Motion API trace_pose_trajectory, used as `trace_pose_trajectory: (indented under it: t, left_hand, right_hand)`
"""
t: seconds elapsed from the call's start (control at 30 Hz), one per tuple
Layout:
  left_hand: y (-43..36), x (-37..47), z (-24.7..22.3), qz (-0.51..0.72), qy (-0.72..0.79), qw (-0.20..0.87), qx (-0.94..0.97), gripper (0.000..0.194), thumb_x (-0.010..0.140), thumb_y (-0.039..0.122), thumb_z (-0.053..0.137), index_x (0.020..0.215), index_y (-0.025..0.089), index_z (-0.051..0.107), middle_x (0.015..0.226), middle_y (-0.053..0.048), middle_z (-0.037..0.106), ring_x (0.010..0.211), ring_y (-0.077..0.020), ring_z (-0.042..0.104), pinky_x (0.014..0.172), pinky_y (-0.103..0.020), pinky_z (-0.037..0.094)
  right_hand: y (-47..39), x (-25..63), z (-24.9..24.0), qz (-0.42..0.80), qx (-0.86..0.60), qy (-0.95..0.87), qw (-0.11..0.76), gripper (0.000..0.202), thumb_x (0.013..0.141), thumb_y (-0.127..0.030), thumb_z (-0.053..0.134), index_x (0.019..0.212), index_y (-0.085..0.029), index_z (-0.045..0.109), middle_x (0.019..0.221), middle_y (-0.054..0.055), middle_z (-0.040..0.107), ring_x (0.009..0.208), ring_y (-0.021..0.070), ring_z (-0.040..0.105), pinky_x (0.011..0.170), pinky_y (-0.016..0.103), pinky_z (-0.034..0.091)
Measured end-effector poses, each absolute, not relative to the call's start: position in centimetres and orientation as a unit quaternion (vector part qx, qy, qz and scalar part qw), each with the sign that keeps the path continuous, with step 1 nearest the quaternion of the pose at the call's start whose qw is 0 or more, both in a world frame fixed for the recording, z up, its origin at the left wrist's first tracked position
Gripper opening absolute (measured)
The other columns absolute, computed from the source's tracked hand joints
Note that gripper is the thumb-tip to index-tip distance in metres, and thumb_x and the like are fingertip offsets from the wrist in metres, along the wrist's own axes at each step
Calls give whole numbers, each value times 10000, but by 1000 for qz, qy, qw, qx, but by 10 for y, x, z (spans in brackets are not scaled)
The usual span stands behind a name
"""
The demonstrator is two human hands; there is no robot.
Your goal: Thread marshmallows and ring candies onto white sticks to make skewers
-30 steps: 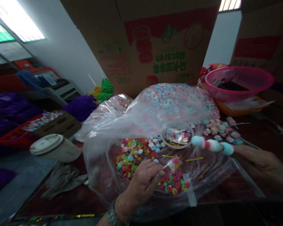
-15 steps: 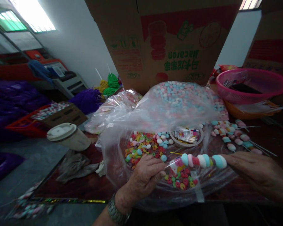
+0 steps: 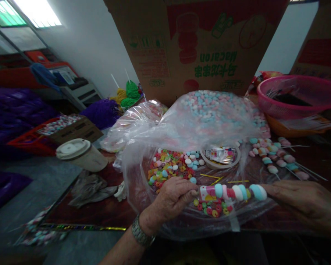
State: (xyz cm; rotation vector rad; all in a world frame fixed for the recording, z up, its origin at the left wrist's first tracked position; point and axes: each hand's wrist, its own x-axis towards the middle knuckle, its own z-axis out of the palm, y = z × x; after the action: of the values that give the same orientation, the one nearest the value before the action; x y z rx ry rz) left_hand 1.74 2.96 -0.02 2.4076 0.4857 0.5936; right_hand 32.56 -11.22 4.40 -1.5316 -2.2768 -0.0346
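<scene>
A marshmallow skewer (image 3: 239,192) with blue, white, pink and red pieces lies level between my hands. At its left end, my left hand (image 3: 174,197) is closed, thumb and fingers pinching the stick end by a pink-and-white printed label (image 3: 207,193). My right hand (image 3: 300,198) has its fingertips at the blue-and-white piece on the other end; its fingers are held together. Beneath the skewer are small ring candies (image 3: 213,209) on clear plastic. Yellow twist ties (image 3: 238,181) lie just behind it.
A white tub (image 3: 220,156) of wrapped labels stands behind the skewer. Finished skewers (image 3: 276,158) lie at right, below a pink basket (image 3: 300,94). A large clear bag of marshmallows (image 3: 215,114) sits before a cardboard box (image 3: 198,48). A lidded cup (image 3: 82,154) stands left, near a grey cloth (image 3: 91,189).
The printed label now lies flat along the stick beside my left fingers, where a bare stick showed before. More yellow ties are uncovered. The view has shifted slightly.
</scene>
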Motion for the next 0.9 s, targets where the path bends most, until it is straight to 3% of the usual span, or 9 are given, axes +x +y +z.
trace_pose_trajectory:
  t: [0.13,0.43,0.67,0.9]
  left_hand:
    - [28,17,3,220,162,336,901,285,932,280,395,874,164,648,765,-28,643,731,-145,549,728,-254,370]
    - [21,23,11,229,181,418,860,371,924,350,374,801,150,661,707,-46,626,700,-151,553,690,-241,412]
    - [21,23,8,194,195,478,834,338,925,310,394,815,125,655,747,-44,616,720,-138,560,702,-216,418]
    - [22,25,3,116,170,624,754,417,902,424,434,716,98,617,610,-1,518,574,-97,454,551,-183,359]
  right_hand:
    - [-116,333,40,14,-514,-839,177,563,815,-78,409,1320,-327,421,876,19,690,732,144,665,596,172,520]
    - [-124,336,34,-88,-526,-820,207,472,892,-147,387,1330,-318,419,897,38,685,750,162,661,613,231,514]
    - [-131,339,39,-199,-480,-841,149,559,915,-112,320,1445,-250,204,836,66,685,730,211,622,619,320,462]
    - [-138,338,33,-216,-494,-833,124,506,921,-89,285,1414,-201,270,865,91,670,753,235,609,624,352,446]
